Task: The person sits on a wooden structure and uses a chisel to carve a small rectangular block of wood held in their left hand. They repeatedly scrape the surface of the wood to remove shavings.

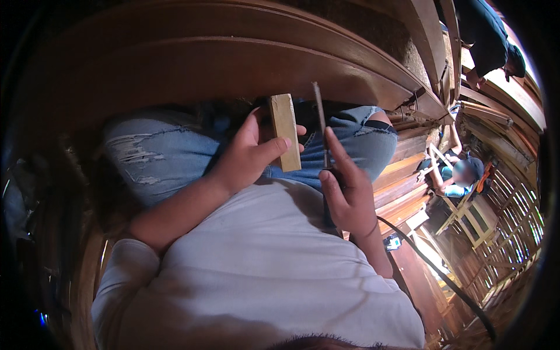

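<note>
My left hand (252, 147) holds a short, pale block of wood (284, 125) upright over my lap. The thumb presses on its near face and the fingers wrap behind it. To its right, my right hand (351, 195) grips a slim grey metal file (320, 114) by the handle, which the palm mostly hides. The index finger lies along the file's lower part, and its tip points away from me. A small gap separates the file from the block.
Long brown wooden boards (233, 61) stretch across just beyond my knees. A dark cable (443, 277) curves down at the right. One person (464, 175) sits at the right among wooden frames; another in dark clothes (487, 35) bends over boards at the far right.
</note>
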A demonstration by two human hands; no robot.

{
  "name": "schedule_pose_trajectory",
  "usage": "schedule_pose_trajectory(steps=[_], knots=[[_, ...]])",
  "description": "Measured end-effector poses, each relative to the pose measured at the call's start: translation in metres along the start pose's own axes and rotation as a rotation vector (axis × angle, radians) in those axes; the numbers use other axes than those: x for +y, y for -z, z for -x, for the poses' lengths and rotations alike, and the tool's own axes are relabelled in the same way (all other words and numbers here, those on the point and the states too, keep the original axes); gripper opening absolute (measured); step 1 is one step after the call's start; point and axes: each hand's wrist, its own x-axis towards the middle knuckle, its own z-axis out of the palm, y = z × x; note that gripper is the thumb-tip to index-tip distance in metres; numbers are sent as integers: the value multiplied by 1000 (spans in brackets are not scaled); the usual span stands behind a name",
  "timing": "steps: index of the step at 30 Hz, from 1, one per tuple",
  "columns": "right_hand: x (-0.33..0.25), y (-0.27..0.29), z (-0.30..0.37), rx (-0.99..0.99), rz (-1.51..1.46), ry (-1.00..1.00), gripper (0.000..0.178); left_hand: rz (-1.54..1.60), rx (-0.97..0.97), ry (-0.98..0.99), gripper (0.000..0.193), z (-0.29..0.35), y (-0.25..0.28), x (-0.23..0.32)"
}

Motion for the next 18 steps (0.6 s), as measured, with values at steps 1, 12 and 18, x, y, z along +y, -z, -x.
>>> schedule_pose_trajectory(steps=[1, 12, 18], knots=[[5, 1, 4, 33, -6, 16, 72, -28, -18, -7, 69, 0, 0, 2], [98, -48, -9, 339, -569, 144, 51, -345, 22, -89, 62, 4, 3, 4], [94, -45, -1, 319, -289, 204, 47, -392, 168, -225, 59, 16, 7, 9]])
